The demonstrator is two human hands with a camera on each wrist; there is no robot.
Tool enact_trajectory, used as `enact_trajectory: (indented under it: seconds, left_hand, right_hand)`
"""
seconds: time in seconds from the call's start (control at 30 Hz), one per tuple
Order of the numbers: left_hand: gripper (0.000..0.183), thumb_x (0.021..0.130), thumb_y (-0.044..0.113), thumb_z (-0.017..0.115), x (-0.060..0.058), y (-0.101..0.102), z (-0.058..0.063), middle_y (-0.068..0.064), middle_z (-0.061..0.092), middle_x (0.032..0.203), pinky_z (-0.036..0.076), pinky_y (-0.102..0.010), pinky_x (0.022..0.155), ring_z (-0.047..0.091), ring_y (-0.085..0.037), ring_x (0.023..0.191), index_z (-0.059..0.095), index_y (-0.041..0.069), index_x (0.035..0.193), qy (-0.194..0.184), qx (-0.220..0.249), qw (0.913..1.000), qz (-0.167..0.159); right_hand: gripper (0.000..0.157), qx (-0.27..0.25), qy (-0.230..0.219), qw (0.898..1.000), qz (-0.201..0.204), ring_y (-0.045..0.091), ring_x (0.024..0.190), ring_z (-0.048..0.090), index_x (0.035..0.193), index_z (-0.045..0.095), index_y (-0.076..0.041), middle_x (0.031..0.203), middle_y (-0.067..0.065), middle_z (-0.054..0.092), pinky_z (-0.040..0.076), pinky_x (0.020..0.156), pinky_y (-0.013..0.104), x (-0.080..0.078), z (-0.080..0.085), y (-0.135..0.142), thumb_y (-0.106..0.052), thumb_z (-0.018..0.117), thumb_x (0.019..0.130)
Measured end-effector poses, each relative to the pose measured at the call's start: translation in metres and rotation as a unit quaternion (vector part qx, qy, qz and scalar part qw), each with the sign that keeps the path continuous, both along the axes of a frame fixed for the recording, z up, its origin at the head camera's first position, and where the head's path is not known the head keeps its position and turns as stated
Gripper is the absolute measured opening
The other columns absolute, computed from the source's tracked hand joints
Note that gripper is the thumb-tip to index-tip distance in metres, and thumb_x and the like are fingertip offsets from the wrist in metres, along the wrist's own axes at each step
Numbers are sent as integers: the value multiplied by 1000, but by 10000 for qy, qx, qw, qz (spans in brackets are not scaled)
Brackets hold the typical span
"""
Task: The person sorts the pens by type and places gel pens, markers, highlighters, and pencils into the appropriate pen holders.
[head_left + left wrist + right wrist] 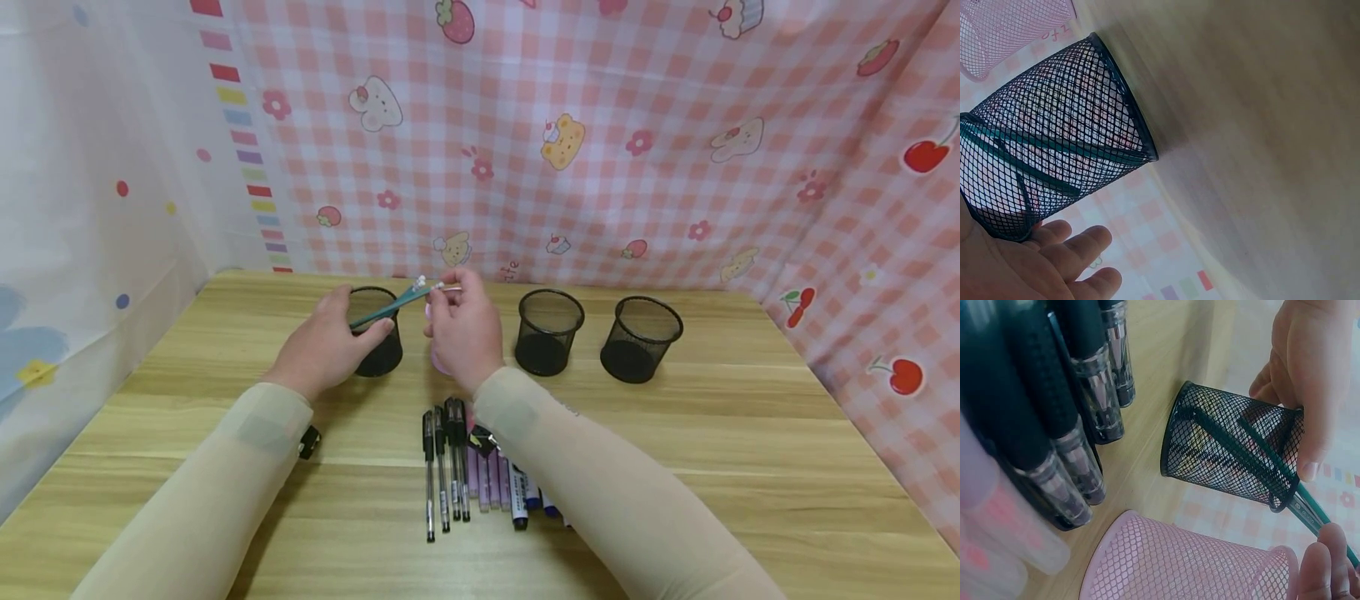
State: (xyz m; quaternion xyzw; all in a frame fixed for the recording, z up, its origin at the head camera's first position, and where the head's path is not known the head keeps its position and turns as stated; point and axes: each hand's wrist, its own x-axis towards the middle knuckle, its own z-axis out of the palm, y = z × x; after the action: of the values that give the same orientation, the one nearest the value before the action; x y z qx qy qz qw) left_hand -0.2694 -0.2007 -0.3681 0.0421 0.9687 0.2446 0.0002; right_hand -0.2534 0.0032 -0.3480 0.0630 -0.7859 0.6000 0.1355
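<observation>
At the leftmost black mesh pen cup (382,358), my left hand (318,342) grips the upper part, thumb over the near rim and other fingers along the far side. Green pencils (1310,511) lean inside the cup, their white-tipped ends sticking out to the right. My right hand (468,333) pinches the protruding end of a green pencil between thumb and fingers, above a pink mesh cup (1191,565). The right hand hides most of that pink cup in the head view. Through the mesh in the left wrist view, the pencils' lower parts (1072,147) show slanting.
Two more black mesh cups (543,354) (633,362) stand at the right. In front lie black-capped gel pens (430,475), lilac highlighters (483,487) and white markers (518,500), partly under my right forearm. A checked cloth (480,125) hangs behind the wooden table (337,517).
</observation>
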Motion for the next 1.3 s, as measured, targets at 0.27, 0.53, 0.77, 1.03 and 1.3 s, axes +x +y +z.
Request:
enact_trajectory:
  seconds: [0.27,0.53,0.77,1.03,1.3]
  left_hand:
    - [116,93,87,37,-1,0,1,-26,23,171,40,-70,114,39,-52,149,11,3,168,-42,-16,10000,-14]
    - [114,95,86,37,0,1,1,-26,20,173,38,-71,116,35,-52,151,9,3,169,-58,-53,10000,4]
    - [114,95,85,36,1,2,2,-27,19,173,38,-71,115,36,-53,150,8,3,169,-87,-96,9999,7]
    - [113,96,84,37,2,1,4,-27,18,173,37,-71,116,35,-53,150,8,2,168,-114,-108,9999,-26]
    - [115,95,85,36,3,1,3,-27,17,173,36,-72,117,34,-54,151,7,2,168,-101,-118,9999,-22]
  right_hand:
    - [16,42,193,9998,-90,17,72,72,121,61,-8,106,15,78,59,66,29,-1,0,2,-15,61,107]
    - [14,508,271,9983,-2,18,68,73,116,66,-8,105,9,77,57,56,25,0,-1,0,-18,60,108]
    - [28,790,94,9968,-72,11,67,70,133,68,-13,106,5,79,60,67,30,1,3,3,-19,60,107]
    - [41,1182,-199,9926,187,12,70,72,148,61,-19,101,2,79,62,76,31,0,6,13,-19,57,107]
    - [47,1119,-299,9928,306,15,68,75,152,57,-22,110,6,80,59,56,26,1,9,25,-14,56,106]
